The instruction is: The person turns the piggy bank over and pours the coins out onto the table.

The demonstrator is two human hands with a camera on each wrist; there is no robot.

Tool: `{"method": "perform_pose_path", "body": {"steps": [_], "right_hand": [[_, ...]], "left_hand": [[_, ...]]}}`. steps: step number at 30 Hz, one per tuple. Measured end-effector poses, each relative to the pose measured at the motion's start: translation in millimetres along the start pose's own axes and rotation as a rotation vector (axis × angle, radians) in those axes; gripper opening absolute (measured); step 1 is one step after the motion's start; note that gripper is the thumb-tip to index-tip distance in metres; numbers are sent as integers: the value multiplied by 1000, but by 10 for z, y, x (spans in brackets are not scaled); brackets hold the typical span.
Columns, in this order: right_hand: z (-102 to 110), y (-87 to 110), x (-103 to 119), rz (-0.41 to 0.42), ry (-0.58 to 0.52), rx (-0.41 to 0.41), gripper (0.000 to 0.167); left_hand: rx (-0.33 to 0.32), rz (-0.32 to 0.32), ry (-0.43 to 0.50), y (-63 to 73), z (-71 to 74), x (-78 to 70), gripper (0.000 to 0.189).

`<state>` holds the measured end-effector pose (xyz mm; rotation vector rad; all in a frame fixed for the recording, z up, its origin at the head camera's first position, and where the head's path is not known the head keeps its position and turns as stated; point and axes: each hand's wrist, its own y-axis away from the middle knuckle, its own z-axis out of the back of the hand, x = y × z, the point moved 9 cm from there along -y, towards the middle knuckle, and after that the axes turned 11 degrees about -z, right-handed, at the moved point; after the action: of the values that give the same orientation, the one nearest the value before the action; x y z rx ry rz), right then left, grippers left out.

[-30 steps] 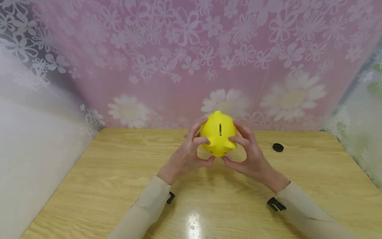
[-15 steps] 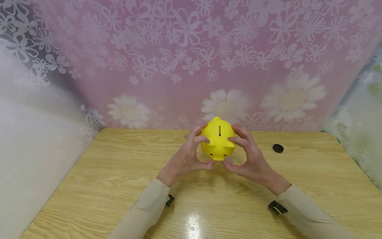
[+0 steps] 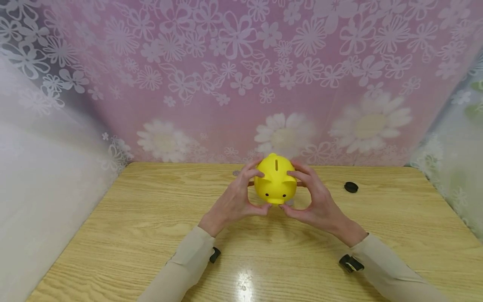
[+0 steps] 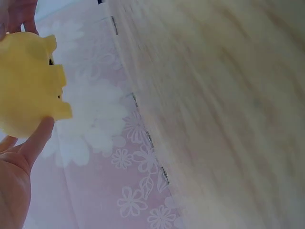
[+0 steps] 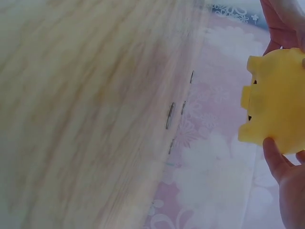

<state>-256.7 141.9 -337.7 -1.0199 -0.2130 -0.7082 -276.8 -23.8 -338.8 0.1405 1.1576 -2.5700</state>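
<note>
A yellow piggy bank is held between both hands, its face towards me and the coin slot on its back in sight. My left hand grips its left side, fingers curled on the body and thumb at the lower front. On the other side my right hand holds it in the same way. In the left wrist view the piggy bank is off the tabletop, its short feet showing. The right wrist view also shows the piggy bank raised, with a thumb against its lower part.
A black round cap lies on the wooden table to the right. One coin lies behind my left hand, another coin by the right thumb. Several coins appear edge-on in the wrist views. A floral curtain hangs behind.
The piggy bank has tipped so its face and eyes come into view, and it sits slightly lower in the head view. Both hands keep their hold.
</note>
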Motion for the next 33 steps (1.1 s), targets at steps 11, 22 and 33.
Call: {"method": "perform_pose_path", "body": {"steps": [11,22,33], "right_hand": [[-20,6,-110,-222,-34,26,86],[-189,100,-436,-868,-185,286,66],[-301,237,-538,-1109,-340,392,75]], "left_hand": [[13,273,164,78,-55,164,83],[111,664,255,182,-221,373,64],[216,805,332,295,-377,415,63]]}}
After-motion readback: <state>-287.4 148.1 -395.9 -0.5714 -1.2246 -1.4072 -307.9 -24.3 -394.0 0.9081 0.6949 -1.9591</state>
